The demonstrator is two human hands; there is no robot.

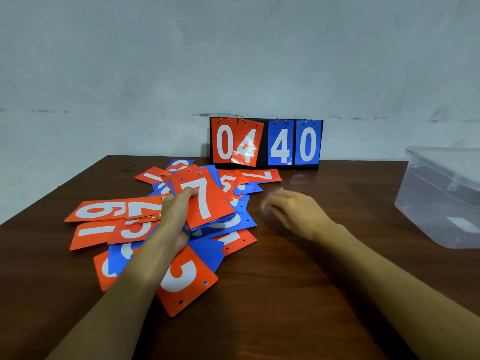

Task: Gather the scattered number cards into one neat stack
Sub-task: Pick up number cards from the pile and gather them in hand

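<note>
Left hand [176, 211] gripped a card stack [207, 203] topped by a red 7, above scattered cards [114, 211]. Right hand [293, 214], at its three o'clock, was blurred, fingers loosely open.

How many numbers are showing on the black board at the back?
4: a red 0 at the left, a tilted red 4 next, then a blue 4, and a blue 0 at the right. More may hide behind them.

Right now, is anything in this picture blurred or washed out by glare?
In the head view, the right hand is smeared by motion blur, worst at its fingers; the left hand and the card stack it grips, orange 7 on top, are sharp; glare streaks the tilted orange 4 card on the scoreboard.
</note>
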